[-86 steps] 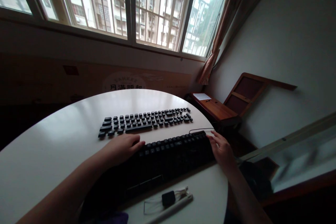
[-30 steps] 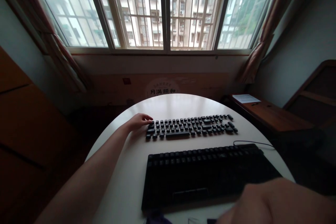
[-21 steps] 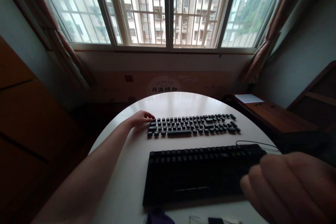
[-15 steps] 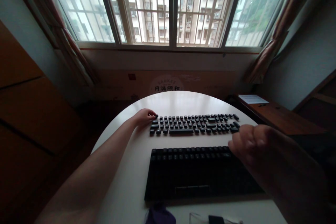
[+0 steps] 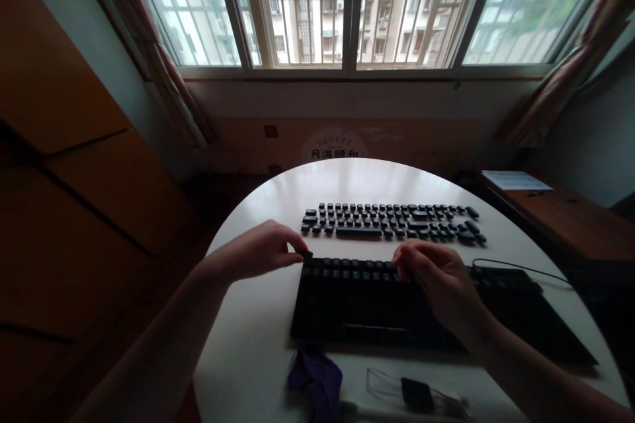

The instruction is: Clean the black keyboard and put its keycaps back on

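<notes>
A black keyboard (image 5: 377,304) lies on the round white table (image 5: 258,344) in front of me. Beyond it, several loose black keycaps (image 5: 391,219) are laid out in rows. My left hand (image 5: 258,254) pinches one small black keycap (image 5: 307,255) at the keyboard's top left corner. My right hand (image 5: 439,277) rests over the keyboard's top row near the middle, fingers curled down onto the keys; what is under the fingertips is hidden.
A purple cloth (image 5: 317,377) and a wire keycap puller with a black handle (image 5: 414,393) lie at the table's near edge. The keyboard's cable (image 5: 516,266) runs off to the right. A wooden desk with a paper (image 5: 513,180) stands right; a barred window is behind.
My left hand came back from the left end of the loose keycap rows to the keyboard's top left corner with a keycap. My right hand dropped from near the camera onto the keyboard.
</notes>
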`<state>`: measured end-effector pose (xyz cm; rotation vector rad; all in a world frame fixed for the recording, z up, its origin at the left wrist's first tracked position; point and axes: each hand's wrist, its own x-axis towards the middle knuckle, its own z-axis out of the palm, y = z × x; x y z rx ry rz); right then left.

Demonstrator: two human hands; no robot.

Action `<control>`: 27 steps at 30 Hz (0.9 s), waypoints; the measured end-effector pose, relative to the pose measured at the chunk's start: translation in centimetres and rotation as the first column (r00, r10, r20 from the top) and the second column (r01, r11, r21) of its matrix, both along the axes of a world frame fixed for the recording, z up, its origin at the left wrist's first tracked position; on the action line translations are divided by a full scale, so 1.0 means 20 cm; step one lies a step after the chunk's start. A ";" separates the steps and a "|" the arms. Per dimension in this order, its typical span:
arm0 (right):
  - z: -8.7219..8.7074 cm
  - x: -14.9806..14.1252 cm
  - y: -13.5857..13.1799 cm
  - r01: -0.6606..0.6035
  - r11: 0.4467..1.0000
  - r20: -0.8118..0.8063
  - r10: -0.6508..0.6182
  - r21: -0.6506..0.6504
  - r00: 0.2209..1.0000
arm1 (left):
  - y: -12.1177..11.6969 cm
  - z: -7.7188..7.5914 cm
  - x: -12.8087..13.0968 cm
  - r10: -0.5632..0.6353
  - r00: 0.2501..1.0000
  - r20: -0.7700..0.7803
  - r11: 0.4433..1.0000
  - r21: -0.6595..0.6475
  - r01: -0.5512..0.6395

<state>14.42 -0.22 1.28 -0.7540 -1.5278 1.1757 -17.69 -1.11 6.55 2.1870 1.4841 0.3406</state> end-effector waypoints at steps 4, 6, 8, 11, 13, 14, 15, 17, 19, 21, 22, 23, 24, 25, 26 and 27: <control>0.00 0.00 -0.04 -0.030 0.996 0.064 0.025 0.082 0.998 | -0.19 -0.08 0.07 0.060 0.998 0.004 0.994 0.094 -0.060; 0.01 0.00 -0.05 -0.053 0.990 0.087 0.042 0.128 0.995 | -0.26 -0.14 0.08 0.150 0.986 0.070 0.978 0.135 -0.158; 0.02 0.00 -0.07 -0.075 0.983 0.110 0.057 0.167 0.992 | -0.30 -0.19 0.09 0.212 0.970 0.119 0.957 0.176 -0.231; 0.03 0.00 -0.08 -0.099 0.973 0.137 0.071 0.209 0.988 | -0.34 -0.25 0.10 0.210 0.965 0.157 0.939 0.242 -0.243; 0.03 0.00 -0.10 -0.106 0.967 0.147 0.072 0.233 0.986 | -0.35 -0.27 0.10 0.168 0.972 0.166 0.935 0.286 -0.211; 0.04 -0.01 -0.10 -0.109 0.963 0.149 0.073 0.246 0.986 | -0.34 -0.28 0.09 0.139 0.977 0.165 0.931 0.314 -0.186; 0.04 -0.01 -0.11 -0.112 0.959 0.149 0.074 0.262 0.986 | -0.34 -0.28 0.09 0.108 0.981 0.159 0.926 0.343 -0.158; 0.06 0.00 -0.12 -0.122 0.947 0.151 0.080 0.296 0.985 | -0.34 -0.29 0.10 0.052 0.990 0.134 0.913 0.395 -0.101; 0.07 0.00 -0.13 -0.141 0.935 0.166 0.090 0.325 0.982 | -0.35 -0.30 0.10 0.020 0.995 0.094 0.905 0.422 -0.058; 0.09 0.00 -0.14 -0.160 0.923 0.189 0.098 0.350 0.977 | -0.35 -0.31 0.11 0.012 0.998 0.061 0.896 0.443 -0.038; 0.09 0.00 -0.14 -0.168 0.917 0.198 0.100 0.362 0.975 | -0.36 -0.31 0.11 0.015 0.999 0.052 0.889 0.457 -0.037; 0.09 0.00 -0.15 -0.175 0.910 0.206 0.103 0.375 0.973 | -0.36 -0.31 0.11 0.020 0.999 0.050 0.881 0.472 -0.042; 0.09 0.00 -0.15 -0.181 0.905 0.211 0.105 0.386 0.972 | -0.36 -0.32 0.11 0.027 0.998 0.053 0.873 0.485 -0.049; 0.09 0.00 -0.15 -0.187 0.899 0.215 0.108 0.395 0.971 | -0.36 -0.32 0.11 0.035 0.998 0.058 0.866 0.497 -0.059; 0.09 0.00 -0.15 -0.194 0.895 0.218 0.112 0.402 0.969 | -0.36 -0.32 0.11 0.043 0.997 0.059 0.862 0.503 -0.066; 0.09 0.00 -0.16 -0.201 0.891 0.221 0.117 0.408 0.968 | -0.36 -0.32 0.11 0.048 0.997 0.056 0.859 0.507 -0.070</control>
